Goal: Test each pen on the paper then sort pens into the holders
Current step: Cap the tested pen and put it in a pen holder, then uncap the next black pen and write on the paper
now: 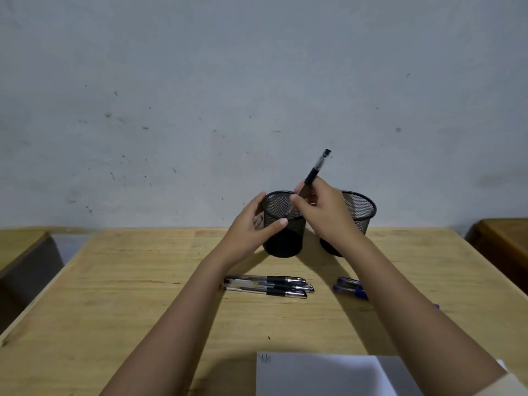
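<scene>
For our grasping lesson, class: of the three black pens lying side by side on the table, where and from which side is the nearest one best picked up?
Take the nearest black pen at its dark rubber section, coming from above and the near side. It lies flat, crosswise, tight against the other black pens behind it, so only its top and near side are free to pinch.
</scene>
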Motion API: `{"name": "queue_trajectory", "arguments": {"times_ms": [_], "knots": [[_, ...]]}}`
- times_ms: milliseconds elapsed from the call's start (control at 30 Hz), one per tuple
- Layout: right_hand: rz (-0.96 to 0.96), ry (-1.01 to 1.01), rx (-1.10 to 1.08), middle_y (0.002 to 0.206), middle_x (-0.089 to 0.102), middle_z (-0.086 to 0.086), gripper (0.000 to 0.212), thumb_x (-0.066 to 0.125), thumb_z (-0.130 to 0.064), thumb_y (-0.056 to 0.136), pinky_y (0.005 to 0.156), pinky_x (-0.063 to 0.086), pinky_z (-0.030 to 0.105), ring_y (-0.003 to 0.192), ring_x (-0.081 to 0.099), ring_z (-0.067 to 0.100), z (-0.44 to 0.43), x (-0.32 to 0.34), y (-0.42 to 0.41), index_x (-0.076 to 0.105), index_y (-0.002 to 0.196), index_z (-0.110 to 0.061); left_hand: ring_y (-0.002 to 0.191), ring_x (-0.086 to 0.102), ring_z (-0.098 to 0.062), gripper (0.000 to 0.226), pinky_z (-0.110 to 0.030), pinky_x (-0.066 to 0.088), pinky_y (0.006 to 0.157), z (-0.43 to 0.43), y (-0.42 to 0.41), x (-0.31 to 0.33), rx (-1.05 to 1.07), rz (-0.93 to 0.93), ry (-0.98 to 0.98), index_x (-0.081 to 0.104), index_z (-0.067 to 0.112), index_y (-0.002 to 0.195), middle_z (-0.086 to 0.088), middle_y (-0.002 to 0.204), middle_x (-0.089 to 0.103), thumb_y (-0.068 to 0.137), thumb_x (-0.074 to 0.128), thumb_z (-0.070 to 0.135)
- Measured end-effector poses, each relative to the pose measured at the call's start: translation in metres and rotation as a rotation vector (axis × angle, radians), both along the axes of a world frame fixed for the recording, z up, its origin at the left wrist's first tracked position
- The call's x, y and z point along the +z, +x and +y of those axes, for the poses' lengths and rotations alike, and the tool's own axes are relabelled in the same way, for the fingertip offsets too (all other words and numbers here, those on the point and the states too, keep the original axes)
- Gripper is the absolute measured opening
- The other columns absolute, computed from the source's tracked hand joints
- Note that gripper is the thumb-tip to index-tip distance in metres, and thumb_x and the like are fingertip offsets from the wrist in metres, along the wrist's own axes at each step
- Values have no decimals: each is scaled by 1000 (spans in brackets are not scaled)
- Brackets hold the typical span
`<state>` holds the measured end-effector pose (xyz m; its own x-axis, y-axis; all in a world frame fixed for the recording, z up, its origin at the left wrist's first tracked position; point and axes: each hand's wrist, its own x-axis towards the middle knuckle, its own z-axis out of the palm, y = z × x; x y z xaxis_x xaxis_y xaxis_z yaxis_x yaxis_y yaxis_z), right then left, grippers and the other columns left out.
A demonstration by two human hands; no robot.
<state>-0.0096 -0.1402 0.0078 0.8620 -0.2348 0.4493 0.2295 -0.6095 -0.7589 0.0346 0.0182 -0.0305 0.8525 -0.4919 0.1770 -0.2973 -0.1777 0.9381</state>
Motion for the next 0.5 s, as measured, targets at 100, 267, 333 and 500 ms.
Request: {"name": "queue_trajectory", "arguments": {"times_ms": [100,267,333,500], "knots": [[38,-21,67,87,68,3,15,52,-26,91,73,47,28,82,63,16,3,0,1,60,95,-14,121,46,1,75,-8,40,97,0,1,-1,-7,14,-22,27,17,145,5,137,47,82,67,29],[92,-103,84,90,69,3,19,50,-28,92,71,45,17,83,63,14,5,3,2,63,97,-14,115,50,8,69,-12,41,100,0,2,-1,-23,17,-34,32,16,142,4,135,50,83,67,24],[127,-109,83,90,69,3,20,52,-28,91,66,41,10,80,61,12,5,6,2,63,97,-14,107,50,16,69,-6,42,91,0,3,0,-27,28,-48,30,15,143,5,133,49,84,67,21],[216,-173,115,84,62,-1,20,55,-30,89,63,40,19,77,54,13,4,15,1,64,97,-14,115,48,4,74,0,41,87,0,2,2,-9,48,-33,26,14,146,7,133,46,85,67,21]]}}
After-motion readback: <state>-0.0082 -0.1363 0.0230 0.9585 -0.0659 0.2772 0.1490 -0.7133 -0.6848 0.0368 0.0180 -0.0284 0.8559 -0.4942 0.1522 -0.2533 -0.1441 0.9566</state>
